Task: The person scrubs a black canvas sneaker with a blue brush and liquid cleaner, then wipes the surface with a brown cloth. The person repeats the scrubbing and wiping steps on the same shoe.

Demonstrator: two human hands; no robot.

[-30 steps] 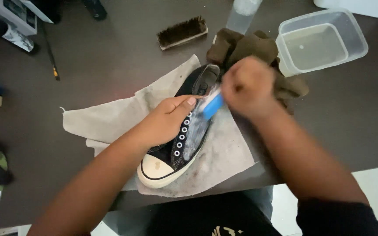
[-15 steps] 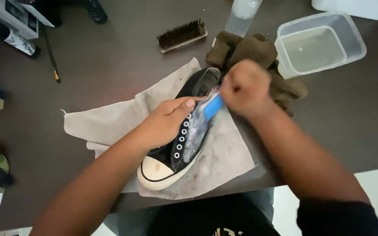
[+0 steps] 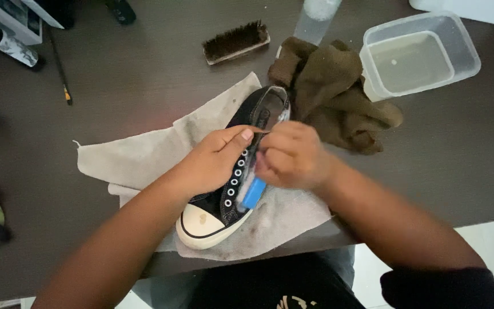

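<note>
The black shoe [image 3: 232, 183] lies on its side on a stained grey cloth [image 3: 144, 157] near the front edge of the dark worktop [image 3: 144, 74], white toe cap toward the person. The left hand [image 3: 215, 157] grips it over the laces and eyelets, pinning it down. The right hand [image 3: 293, 157] is clenched round a blue brush [image 3: 254, 193], whose head meets the shoe's side just by the eyelets.

To scrub well, I judge the left hand should press firmly so the shoe cannot roll, while the brush works in short strokes along the canvas, bristles flat to it, kept off the holding fingers.

Beyond the heel lies a crumpled brown rag [image 3: 333, 91]; further right, a clear tub [image 3: 418, 54] of water; behind, a brown bristle brush [image 3: 235, 41].
</note>
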